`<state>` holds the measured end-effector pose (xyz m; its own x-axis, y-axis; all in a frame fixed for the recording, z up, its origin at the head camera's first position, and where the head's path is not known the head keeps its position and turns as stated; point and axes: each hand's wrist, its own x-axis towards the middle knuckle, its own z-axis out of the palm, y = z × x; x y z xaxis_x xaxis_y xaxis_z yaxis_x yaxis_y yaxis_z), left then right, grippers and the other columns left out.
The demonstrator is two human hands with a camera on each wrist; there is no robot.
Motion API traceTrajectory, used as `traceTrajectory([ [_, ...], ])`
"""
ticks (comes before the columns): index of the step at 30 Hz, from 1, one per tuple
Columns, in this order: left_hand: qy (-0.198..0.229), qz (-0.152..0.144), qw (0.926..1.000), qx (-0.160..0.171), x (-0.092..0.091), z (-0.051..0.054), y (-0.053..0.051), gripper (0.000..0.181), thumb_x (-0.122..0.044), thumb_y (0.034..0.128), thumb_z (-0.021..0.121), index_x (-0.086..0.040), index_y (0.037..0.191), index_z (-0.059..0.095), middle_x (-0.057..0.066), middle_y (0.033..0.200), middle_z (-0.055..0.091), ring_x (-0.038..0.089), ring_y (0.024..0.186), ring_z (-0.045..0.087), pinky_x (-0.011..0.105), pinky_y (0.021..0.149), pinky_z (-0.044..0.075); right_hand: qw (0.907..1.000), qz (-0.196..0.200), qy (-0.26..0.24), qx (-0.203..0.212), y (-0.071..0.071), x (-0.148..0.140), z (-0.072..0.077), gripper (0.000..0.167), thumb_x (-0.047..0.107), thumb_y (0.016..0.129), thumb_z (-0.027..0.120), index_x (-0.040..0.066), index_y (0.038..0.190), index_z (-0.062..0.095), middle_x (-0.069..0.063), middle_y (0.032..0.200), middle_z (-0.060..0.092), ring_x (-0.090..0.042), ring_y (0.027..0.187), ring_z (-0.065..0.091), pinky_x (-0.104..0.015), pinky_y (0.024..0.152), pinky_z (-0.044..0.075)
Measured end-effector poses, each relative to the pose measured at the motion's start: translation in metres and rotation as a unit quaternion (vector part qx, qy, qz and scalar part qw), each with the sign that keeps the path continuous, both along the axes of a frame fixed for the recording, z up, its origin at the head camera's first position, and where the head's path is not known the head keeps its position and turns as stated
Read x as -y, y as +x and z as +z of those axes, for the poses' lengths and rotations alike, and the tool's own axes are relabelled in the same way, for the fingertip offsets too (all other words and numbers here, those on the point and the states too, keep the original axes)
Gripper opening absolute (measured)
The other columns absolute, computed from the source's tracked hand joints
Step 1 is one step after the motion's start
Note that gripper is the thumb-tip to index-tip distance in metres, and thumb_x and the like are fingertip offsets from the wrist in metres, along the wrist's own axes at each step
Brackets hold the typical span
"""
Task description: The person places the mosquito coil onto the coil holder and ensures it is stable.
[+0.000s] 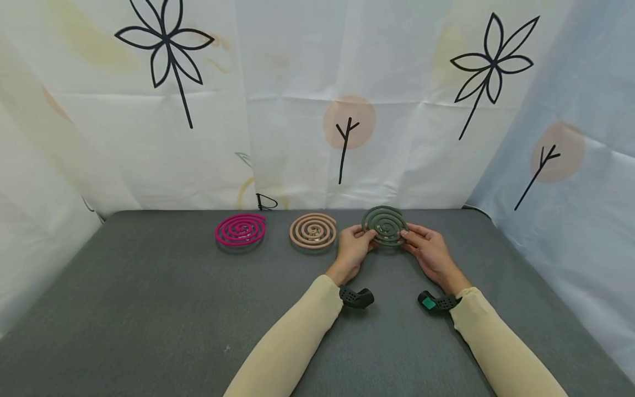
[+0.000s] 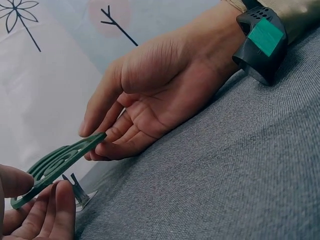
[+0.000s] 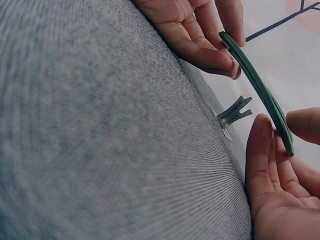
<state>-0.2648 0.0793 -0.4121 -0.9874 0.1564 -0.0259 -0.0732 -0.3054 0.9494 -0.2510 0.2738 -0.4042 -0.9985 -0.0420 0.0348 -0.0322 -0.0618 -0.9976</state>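
A dark green mosquito coil (image 1: 385,226) is held between both hands above the table. My left hand (image 1: 353,249) pinches its left edge, thumb on top and fingers beneath. On the opposite edge, my right hand (image 1: 432,255) grips it the same way. Under the coil, a small forked metal stand (image 3: 232,114) rises from the table; in the right wrist view a gap shows between its prongs and the coil. The left wrist view also shows this stand (image 2: 77,192) below the tilted coil (image 2: 60,167).
To the left stand a tan mosquito coil (image 1: 312,230) and a magenta one (image 1: 240,230), each raised on a small metal stand. The grey cloth-covered table (image 1: 149,309) ends at a white patterned curtain (image 1: 292,138) behind them.
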Motion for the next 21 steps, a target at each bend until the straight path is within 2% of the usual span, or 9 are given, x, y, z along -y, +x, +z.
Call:
traceTrajectory([
  [5, 0.002, -0.005, 1.0, 0.006, 0.0003, -0.0004, -0.0009, 0.034, -0.005, 0.1034, 0.058, 0.009, 0.135, 0.056, 0.02, 0.119, 0.068, 0.027, 0.107, 0.069, 0.034, 0.089, 0.059, 0.9999, -0.002, 0.007, 0.008, 0.0003, 0.0003, 0.0006, 0.058, 0.007, 0.106, 0.054, -0.017, 0.151, 0.027, 0.002, 0.113, 0.061, -0.002, 0.1, 0.063, -0.019, 0.088, 0.054],
  [21, 0.017, -0.015, 0.9995, 0.02, 0.0006, -0.001, -0.0024, 0.034, -0.002, 0.1025, 0.059, 0.009, 0.135, 0.055, 0.022, 0.122, 0.066, 0.028, 0.112, 0.067, 0.033, 0.09, 0.059, 0.9999, 0.001, 0.009, 0.007, -0.0021, -0.002, -0.0029, 0.056, 0.006, 0.106, 0.054, -0.017, 0.15, 0.029, 0.001, 0.114, 0.061, -0.004, 0.102, 0.063, -0.019, 0.088, 0.054],
])
